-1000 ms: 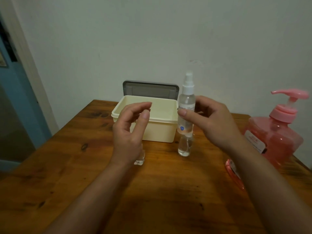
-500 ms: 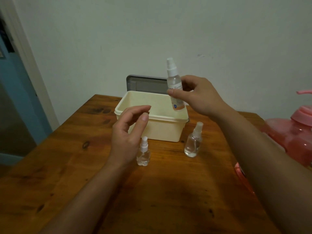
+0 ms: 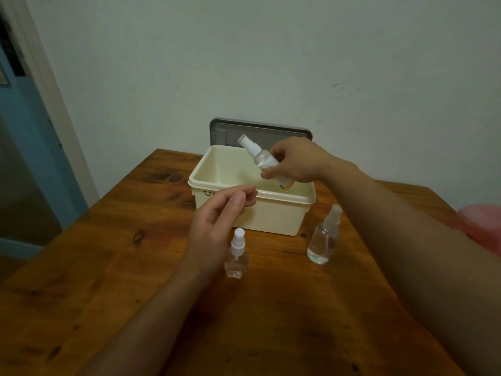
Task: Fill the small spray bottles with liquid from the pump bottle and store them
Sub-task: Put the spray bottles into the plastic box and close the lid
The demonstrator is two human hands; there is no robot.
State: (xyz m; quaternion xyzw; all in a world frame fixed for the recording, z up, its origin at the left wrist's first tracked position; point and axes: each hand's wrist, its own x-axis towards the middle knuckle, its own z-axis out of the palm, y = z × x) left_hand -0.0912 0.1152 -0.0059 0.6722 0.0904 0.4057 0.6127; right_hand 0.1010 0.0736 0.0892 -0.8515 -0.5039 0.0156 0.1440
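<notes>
- The tall spray bottle (image 3: 263, 160) hangs tilted, nozzle up and left, over the open cream box (image 3: 273, 217), pinched by the thumb and fingers of the right hand (image 3: 296, 164).
- This looks like the storing step; next the bottle needs lowering inside and releasing.
- The left hand (image 3: 217, 223) hovers loosely curled and empty above the smallest bottle (image 3: 236, 257).
- A rounder bottle (image 3: 323, 240) stands near the box's front right corner.
</notes>
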